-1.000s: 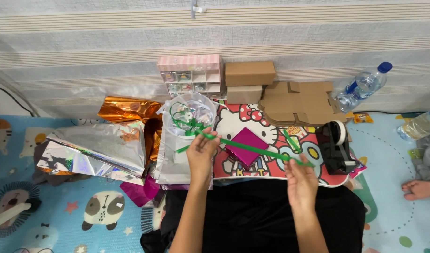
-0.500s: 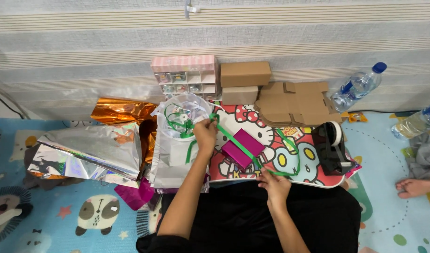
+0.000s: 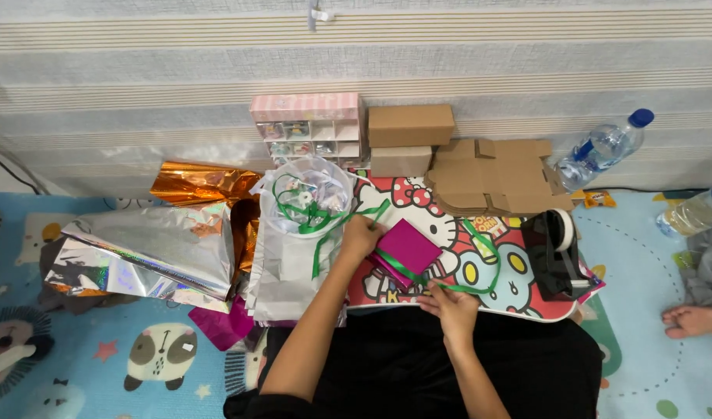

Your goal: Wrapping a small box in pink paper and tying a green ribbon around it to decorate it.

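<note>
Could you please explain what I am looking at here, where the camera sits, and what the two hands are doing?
There is no machine here: a person wears a camera on the head, so the single picture looks straight down at their own two bare hands. They sit on a patterned play mat with a cartoon-printed lap board before them. On it lies a small magenta-wrapped box with green ribbon across it. The left hand rests at the box's upper left edge, holding ribbon; the right hand pinches the ribbon nearer the body. Around them are silver and orange foil sheets, a clear bag of ribbon, cardboard boxes, a tape dispenser and water bottles.
</note>
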